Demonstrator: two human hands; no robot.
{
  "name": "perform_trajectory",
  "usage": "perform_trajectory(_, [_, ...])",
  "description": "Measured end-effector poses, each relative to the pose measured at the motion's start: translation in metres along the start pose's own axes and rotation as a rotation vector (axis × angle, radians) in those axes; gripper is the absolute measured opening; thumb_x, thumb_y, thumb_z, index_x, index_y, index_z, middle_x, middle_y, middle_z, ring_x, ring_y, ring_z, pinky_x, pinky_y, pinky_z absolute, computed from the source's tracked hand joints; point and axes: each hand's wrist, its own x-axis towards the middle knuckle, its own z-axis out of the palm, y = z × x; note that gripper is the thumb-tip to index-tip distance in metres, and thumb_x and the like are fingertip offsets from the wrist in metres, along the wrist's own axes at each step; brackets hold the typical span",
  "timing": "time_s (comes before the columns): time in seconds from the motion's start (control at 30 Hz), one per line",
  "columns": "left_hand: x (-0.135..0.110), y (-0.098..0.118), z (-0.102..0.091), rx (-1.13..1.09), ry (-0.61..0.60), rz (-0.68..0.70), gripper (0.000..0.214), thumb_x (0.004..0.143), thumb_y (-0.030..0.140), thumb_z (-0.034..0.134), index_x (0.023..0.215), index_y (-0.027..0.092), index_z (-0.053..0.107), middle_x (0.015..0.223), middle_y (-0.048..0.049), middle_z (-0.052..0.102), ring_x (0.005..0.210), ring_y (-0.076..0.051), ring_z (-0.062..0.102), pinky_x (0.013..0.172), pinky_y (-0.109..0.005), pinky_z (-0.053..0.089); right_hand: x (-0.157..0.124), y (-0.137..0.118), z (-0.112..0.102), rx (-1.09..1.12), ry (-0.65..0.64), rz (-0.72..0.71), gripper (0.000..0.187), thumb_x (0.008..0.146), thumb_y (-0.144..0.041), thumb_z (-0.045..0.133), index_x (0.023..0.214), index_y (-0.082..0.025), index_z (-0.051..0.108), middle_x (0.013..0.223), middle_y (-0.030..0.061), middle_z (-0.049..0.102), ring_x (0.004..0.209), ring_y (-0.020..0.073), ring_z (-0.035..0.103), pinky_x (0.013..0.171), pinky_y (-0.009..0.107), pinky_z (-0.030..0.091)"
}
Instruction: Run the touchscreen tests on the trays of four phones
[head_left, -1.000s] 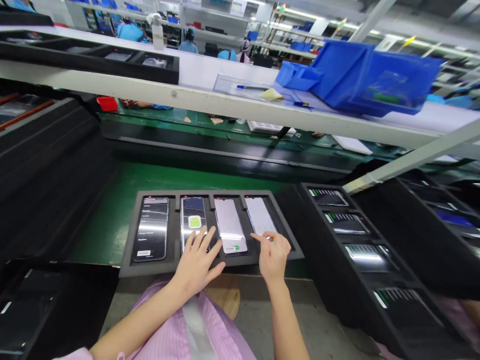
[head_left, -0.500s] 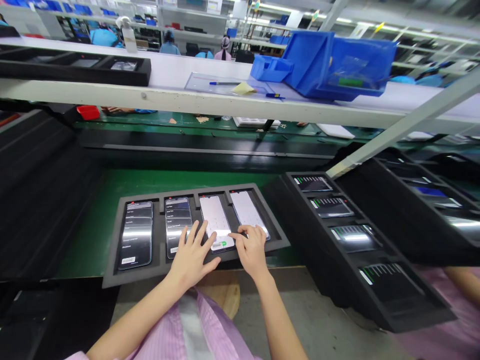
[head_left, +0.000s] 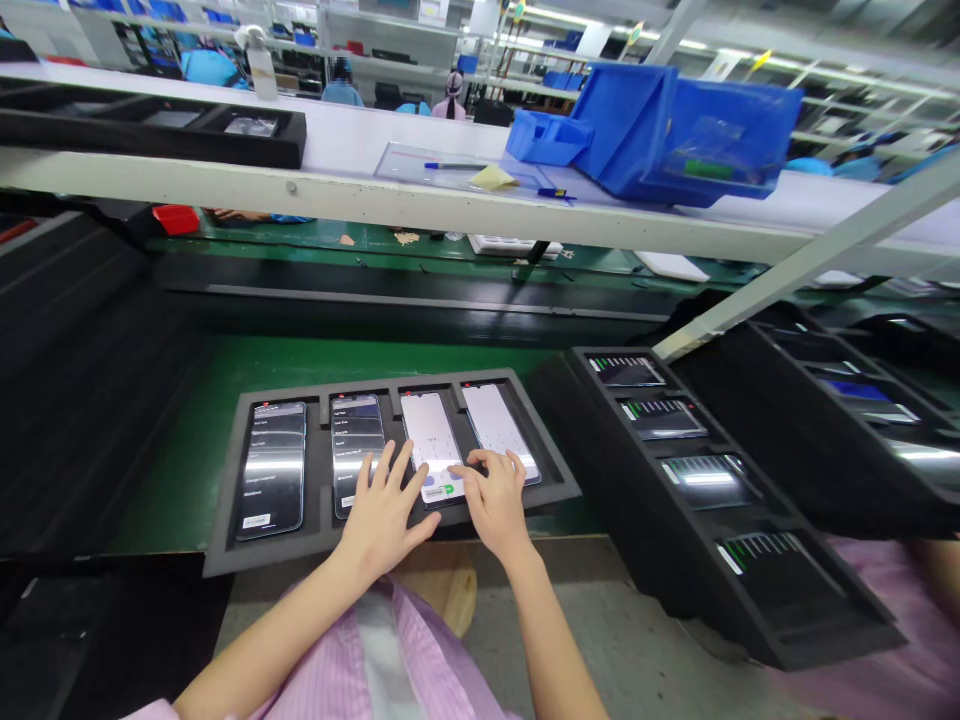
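Note:
A black foam tray (head_left: 225, 520) lies on the green belt with several phones side by side. My left hand (head_left: 386, 515) rests open, fingers spread over the lower end of the second phone (head_left: 354, 440), which shows a dark menu. My right hand (head_left: 495, 500) is loosely curled; its index finger touches the bottom of the third phone (head_left: 429, 440), near a green button on a white screen. Right of my right hand, the fourth phone (head_left: 495, 420) also shows a white screen. The first phone (head_left: 274, 465) at the left shows a dark menu.
A second black tray (head_left: 750, 620) with several lit phones slants along the right. A white shelf (head_left: 450, 205) above carries blue bins (head_left: 675, 130) and another black tray (head_left: 150, 135). The green conveyor belt (head_left: 187, 440) runs behind. Other workers sit far behind; someone's pink sleeve (head_left: 885, 650) shows at the right.
The second phone's screen went from a green icon to a dark menu. My right hand moved left from the fourth phone to the bottom of the third. The view swung right.

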Motion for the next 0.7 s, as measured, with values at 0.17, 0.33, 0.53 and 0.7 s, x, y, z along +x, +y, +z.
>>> perform_trajectory(0.17, [0.001, 0.000, 0.002, -0.009, -0.003, -0.007, 0.047, 0.083, 0.052, 0.047, 0.118, 0.023, 0.059, 0.137, -0.0144, 0.047, 0.125, -0.037, 0.041, 0.097, -0.056, 0.035, 0.001, -0.006, 0.001, -0.018, -0.092, -0.018, 0.040, 0.093, -0.023, 0.029, 0.096, -0.027, 0.069, 0.100, 0.0056, 0.055, 0.101, 0.0190, 0.049, 0.102, 0.049, 0.023])
perform_trajectory(0.33, [0.001, 0.000, 0.002, -0.009, 0.008, -0.008, 0.047, 0.083, 0.051, 0.048, 0.118, 0.021, 0.059, 0.137, -0.0146, 0.047, 0.125, -0.037, 0.042, 0.098, -0.056, 0.034, -0.002, 0.002, -0.003, 0.006, 0.062, -0.009, 0.043, 0.093, -0.021, 0.027, 0.088, -0.025, 0.070, 0.094, 0.0047, 0.054, 0.092, 0.0173, 0.050, 0.100, 0.047, 0.027])
perform_trajectory(0.53, [0.001, 0.001, 0.001, -0.004, 0.018, 0.002, 0.047, 0.084, 0.050, 0.047, 0.121, 0.023, 0.057, 0.137, -0.0142, 0.047, 0.125, -0.036, 0.042, 0.097, -0.054, 0.035, -0.004, 0.007, -0.001, -0.022, 0.080, 0.015, 0.041, 0.092, -0.021, 0.030, 0.078, -0.022, 0.069, 0.092, 0.0050, 0.055, 0.091, 0.0177, 0.051, 0.099, 0.047, 0.028])
perform_trajectory(0.7, [0.000, 0.002, 0.001, -0.020, 0.039, 0.019, 0.036, 0.083, 0.046, 0.050, 0.109, 0.024, 0.063, 0.137, -0.0126, 0.048, 0.124, -0.036, 0.043, 0.096, -0.054, 0.037, -0.005, 0.009, 0.000, -0.032, 0.083, 0.016, 0.039, 0.090, -0.019, 0.031, 0.080, -0.023, 0.069, 0.092, 0.0047, 0.055, 0.091, 0.0174, 0.050, 0.099, 0.046, 0.028])
